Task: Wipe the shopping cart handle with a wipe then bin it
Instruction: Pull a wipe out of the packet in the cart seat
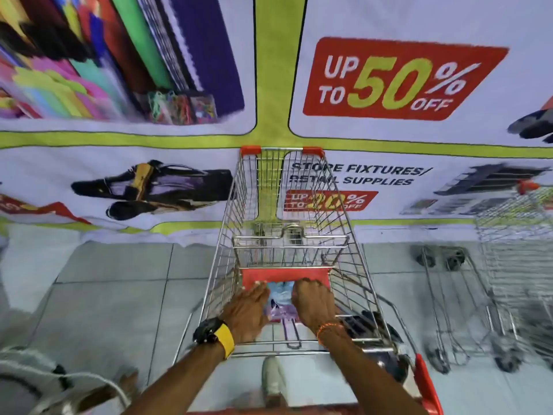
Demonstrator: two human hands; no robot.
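Handle (431, 393) at 5 o'clock, bottom edge, red, rigid, mostly cut off. Wipes pack (279, 298) at cart (353, 235) centre: soft, light, crinkly; likely best pinched at its top flap. Left hand (248, 310) and right hand (314, 304) flank it, touching; whether either grips it, cannot tell. Banner (404, 79) at 12.

The single head view looks steeply forward and down along the shopping cart (288, 235), near, toward the far banner wall (149, 181).

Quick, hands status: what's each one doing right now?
Left hand: on the edge of the blue packet in the cart's child seat; grip unclear.
Right hand: curled on the packet's other side; grip unclear.
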